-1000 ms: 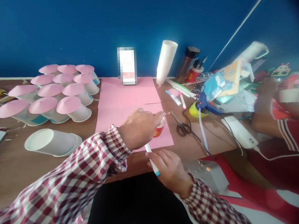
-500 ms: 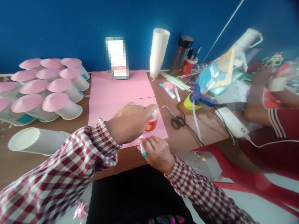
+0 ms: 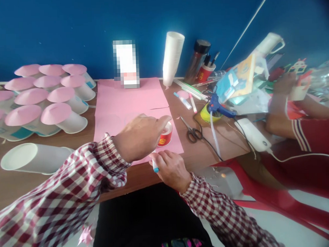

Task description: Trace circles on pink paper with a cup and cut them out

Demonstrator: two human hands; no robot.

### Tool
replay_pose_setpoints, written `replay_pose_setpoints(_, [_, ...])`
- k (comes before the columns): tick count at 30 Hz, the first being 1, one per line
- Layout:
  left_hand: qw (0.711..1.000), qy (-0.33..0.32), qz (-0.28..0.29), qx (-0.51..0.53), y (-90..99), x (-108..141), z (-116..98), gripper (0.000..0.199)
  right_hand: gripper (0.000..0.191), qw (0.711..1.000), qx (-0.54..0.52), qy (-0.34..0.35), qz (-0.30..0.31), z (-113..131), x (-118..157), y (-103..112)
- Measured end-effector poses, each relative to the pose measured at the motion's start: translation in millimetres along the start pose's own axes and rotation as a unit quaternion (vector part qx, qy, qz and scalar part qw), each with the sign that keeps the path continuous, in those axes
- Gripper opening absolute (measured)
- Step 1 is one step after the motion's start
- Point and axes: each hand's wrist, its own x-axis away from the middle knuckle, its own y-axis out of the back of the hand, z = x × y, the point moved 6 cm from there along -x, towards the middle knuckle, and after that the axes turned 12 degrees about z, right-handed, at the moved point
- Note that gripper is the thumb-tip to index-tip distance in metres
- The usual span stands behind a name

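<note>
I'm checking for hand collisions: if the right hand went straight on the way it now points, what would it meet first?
Most likely the left hand, just ahead of the right hand; depth is unclear, so it might pass underneath, over the pink paper.

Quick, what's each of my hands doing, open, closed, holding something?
Left hand: at the red cup; grip hidden, cannot be told.
Right hand: closed, holding the white marker.

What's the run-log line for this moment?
left hand: at red cup; right hand: holds blue-ended white marker; cup: on pink paper; scissors: right of cup
</note>
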Motion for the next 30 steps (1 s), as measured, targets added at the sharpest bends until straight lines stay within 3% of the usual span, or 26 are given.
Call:
replay_pose_setpoints(7, [1.0, 0.008, -0.009, 0.002, -0.8, 2, -1, 0.041, 0.019, 1.0, -0.013, -0.003, -0.007, -3, 4, 3])
replay_pose_setpoints(15, [1.0, 0.006, -0.021, -0.006, -1.2, 4, -2, 0.045, 0.016, 0.989, -0.141, -0.038, -0.021, -22, 19, 18])
replay_pose_setpoints(21, [1.0, 0.006, -0.016, -0.002, -2.3, 2, -1, 0.045, 0.017, 0.969, -0.231, -0.06, -0.072, -44, 35, 25])
replay_pose_setpoints(25, [1.0, 0.003, -0.018, 0.001, -3.4, 2, -2, 0.044, 0.018, 0.966, -0.224, -0.086, -0.096, -60, 44, 26])
replay_pose_setpoints(30, [0.999, 0.003, -0.034, 0.008, -5.1, 2, 0, 0.047, 0.022, 0.953, -0.214, -0.122, -0.175, -73, 59, 39])
